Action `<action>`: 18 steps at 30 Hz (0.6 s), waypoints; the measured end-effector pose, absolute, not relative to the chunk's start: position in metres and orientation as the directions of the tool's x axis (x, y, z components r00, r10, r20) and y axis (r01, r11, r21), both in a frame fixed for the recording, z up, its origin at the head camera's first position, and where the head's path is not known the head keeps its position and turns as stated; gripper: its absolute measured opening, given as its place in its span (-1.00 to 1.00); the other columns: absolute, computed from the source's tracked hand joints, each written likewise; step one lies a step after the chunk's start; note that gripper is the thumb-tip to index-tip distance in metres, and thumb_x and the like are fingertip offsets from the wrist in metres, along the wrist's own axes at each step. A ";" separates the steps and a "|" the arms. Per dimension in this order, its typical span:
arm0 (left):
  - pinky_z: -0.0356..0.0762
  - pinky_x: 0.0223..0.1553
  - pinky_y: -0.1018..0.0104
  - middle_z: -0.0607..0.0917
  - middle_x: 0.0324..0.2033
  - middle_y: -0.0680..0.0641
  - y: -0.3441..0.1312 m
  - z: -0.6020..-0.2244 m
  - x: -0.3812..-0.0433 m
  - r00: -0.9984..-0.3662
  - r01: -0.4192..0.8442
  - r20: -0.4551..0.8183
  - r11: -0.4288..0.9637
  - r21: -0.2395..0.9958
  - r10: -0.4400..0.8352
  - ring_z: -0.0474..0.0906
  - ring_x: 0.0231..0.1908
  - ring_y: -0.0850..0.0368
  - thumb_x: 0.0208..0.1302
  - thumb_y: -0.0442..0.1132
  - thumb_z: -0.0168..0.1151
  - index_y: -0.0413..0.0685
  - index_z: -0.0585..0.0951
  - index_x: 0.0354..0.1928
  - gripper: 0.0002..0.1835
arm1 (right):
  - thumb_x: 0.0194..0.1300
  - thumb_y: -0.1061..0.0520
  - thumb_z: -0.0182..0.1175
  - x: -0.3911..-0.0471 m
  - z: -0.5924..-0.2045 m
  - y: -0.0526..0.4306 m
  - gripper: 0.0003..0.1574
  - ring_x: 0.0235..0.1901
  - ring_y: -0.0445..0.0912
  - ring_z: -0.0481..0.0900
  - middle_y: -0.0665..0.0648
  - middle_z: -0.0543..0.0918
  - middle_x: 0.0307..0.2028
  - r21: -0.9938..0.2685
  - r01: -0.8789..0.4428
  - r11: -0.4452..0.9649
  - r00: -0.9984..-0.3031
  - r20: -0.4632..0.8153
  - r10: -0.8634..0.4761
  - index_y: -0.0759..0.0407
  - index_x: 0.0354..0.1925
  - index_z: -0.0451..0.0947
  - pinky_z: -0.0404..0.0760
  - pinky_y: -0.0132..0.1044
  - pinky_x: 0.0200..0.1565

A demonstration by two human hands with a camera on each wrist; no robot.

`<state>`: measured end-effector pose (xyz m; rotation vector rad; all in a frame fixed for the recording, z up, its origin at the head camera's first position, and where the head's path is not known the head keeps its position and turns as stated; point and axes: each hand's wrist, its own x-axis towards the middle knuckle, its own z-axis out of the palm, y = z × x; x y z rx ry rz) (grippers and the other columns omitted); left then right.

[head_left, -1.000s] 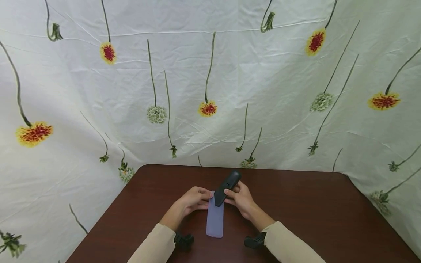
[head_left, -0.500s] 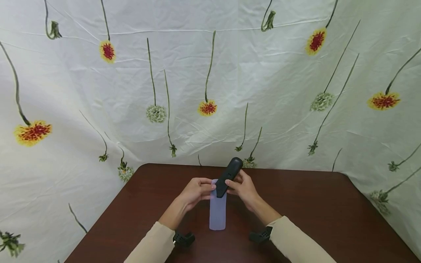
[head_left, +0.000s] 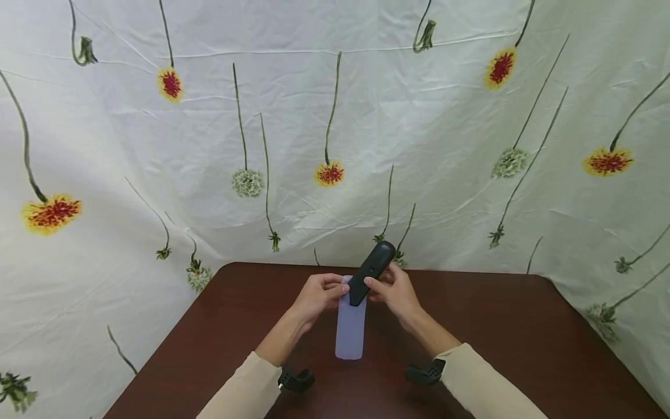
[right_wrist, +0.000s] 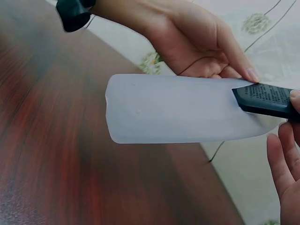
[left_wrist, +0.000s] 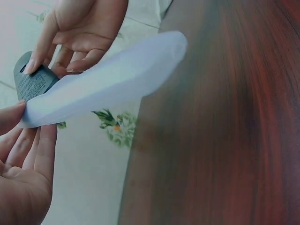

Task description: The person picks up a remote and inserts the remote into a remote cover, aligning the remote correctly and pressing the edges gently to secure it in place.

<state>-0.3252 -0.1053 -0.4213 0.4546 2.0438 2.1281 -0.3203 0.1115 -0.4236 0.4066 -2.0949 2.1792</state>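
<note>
A black handheld remote control (head_left: 374, 266), with small print visible on it in the wrist views, is held slanted above the table in my right hand (head_left: 402, 295). Its narrow end lies against the upper end of a translucent lavender sleeve-like cover (head_left: 349, 336). My left hand (head_left: 320, 295) pinches that upper end between thumb and fingers, and the rest of the cover hangs toward me. In the right wrist view, the tip of the remote (right_wrist: 265, 98) overlaps the cover (right_wrist: 173, 110); whether it sits inside the opening, I cannot tell.
The dark reddish-brown wooden table (head_left: 471, 349) spreads below both hands. Behind it hangs a white cloth (head_left: 445, 116) printed with flowers. Black bands with small devices (head_left: 296, 380) are on both wrists, close to the beige sleeves (head_left: 246, 387).
Both hands have lifted the remote and cover up and slightly to the right, away from the body. The remote's narrow end stays at the cover's upper end, and both grips look unchanged.
</note>
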 end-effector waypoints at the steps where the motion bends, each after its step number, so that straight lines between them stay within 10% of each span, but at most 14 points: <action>1: 0.71 -0.20 0.20 0.78 -0.15 -0.21 -0.103 -0.420 -0.326 -0.942 0.111 0.119 -0.045 0.993 0.314 0.74 -0.25 0.09 0.43 -0.43 0.28 -0.47 0.63 0.08 -0.73 | 0.39 0.30 0.35 -0.320 -0.422 0.113 -0.47 -0.16 0.10 0.75 0.26 0.70 -0.08 -0.964 -0.262 -0.043 -0.957 0.266 -0.116 0.29 0.27 0.46 0.75 -0.05 -0.22; 18: 0.69 -0.05 0.09 0.75 -0.03 -0.28 -0.082 -0.391 -0.319 -0.908 0.243 0.259 -0.088 0.966 0.330 0.72 -0.13 0.11 0.46 -0.40 0.25 -0.53 0.57 0.18 -0.64 | 0.53 0.27 0.14 -0.299 -0.400 0.140 -0.53 -0.11 0.06 0.65 0.37 0.57 0.01 -0.864 -0.499 -0.064 -0.841 0.500 -0.207 0.45 0.31 0.43 0.74 0.03 -0.15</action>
